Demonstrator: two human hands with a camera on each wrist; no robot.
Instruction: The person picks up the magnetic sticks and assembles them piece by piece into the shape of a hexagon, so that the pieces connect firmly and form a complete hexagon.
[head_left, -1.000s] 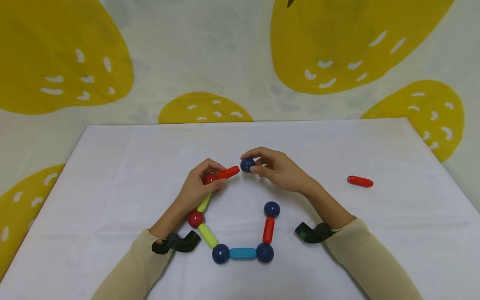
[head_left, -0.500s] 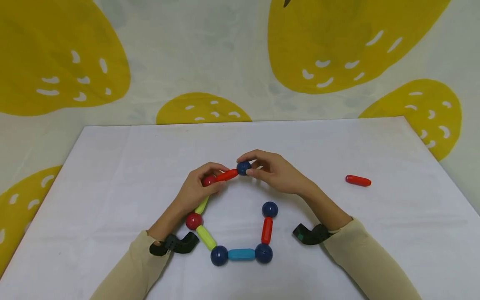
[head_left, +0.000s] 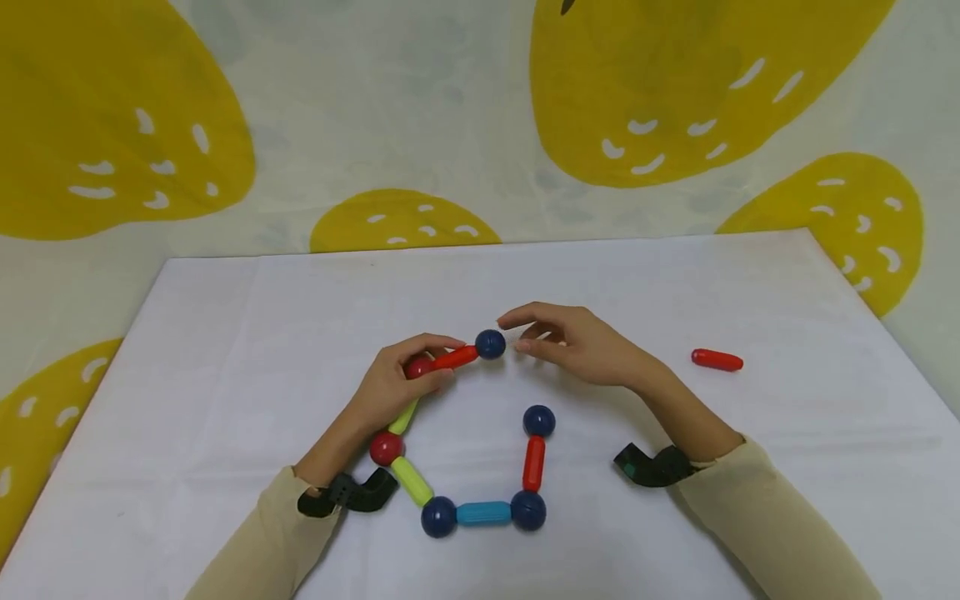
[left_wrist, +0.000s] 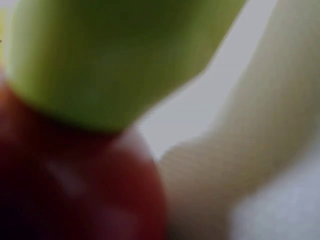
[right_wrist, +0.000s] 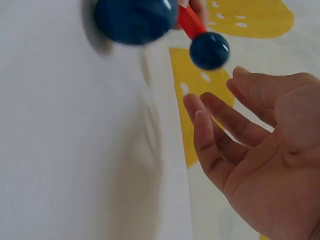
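Toy building rods and balls form a bent chain in the head view. My left hand (head_left: 390, 379) grips it at the upper left, thumb and fingers around a red ball (head_left: 417, 366) and the near end of a red rod (head_left: 455, 357). A dark blue ball (head_left: 491, 344) sits on that rod's far end. Just right of this ball, my right hand (head_left: 585, 343) is apart from it, fingers loosely bent and holding nothing. In the left wrist view, a blurred yellow-green rod (left_wrist: 110, 60) meets a red ball (left_wrist: 100, 195).
The chain continues through a lower red ball (head_left: 386, 448), a yellow-green rod (head_left: 412, 481), a blue ball (head_left: 438, 517), a light-blue rod (head_left: 483, 513), another blue ball (head_left: 528, 510), an upright red rod (head_left: 533, 464) and an end blue ball (head_left: 539, 421). A loose red rod (head_left: 717, 360) lies right.
My right hand brought the blue ball onto the red rod's end, then let go and moved right. My left hand kept its grip and shifted slightly down.
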